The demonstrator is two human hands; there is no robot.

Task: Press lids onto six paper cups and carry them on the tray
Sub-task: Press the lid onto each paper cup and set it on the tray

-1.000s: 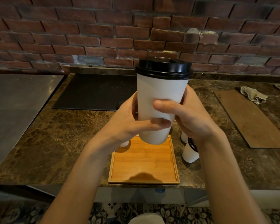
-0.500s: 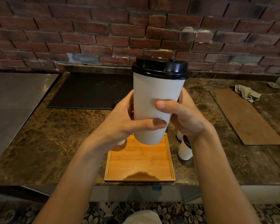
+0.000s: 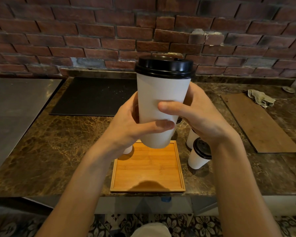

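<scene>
Head view. The work surface is a brown marbled counter [image 3: 58, 151] set against a brick wall [image 3: 92, 31]. A black mat [image 3: 96, 98] lies at the back of the counter. A steel surface [image 3: 12, 108] adjoins it on the left. On the right lie a brown board [image 3: 256, 124] and, just beyond its far end, a crumpled cloth [image 3: 261, 98]. Patterned floor [image 3: 178, 223] shows below the counter edge.

I hold one white paper cup [image 3: 159, 93] upright in the air above the far edge of the tray [image 3: 147, 170]. It carries a black lid [image 3: 165, 66], seated on its rim. My left hand [image 3: 126, 124] wraps the lower wall, thumb laid across the front. My right hand [image 3: 200, 120] wraps the other side, its thumb lying across the front above the left one. The remaining fingers curl behind the cup and are hidden.

The wooden tray sits at the counter's near edge.

Count:
- Trays: one.
- Cups: four are certain. One is held. A lidded cup [image 3: 198, 156] stands on the counter just right of the tray. A second cup [image 3: 190, 139] stands behind it, partly hidden by my wrist. A third cup [image 3: 127, 149] has only its base showing under my left hand.

I cannot tell if more cups stand behind my hands.
</scene>
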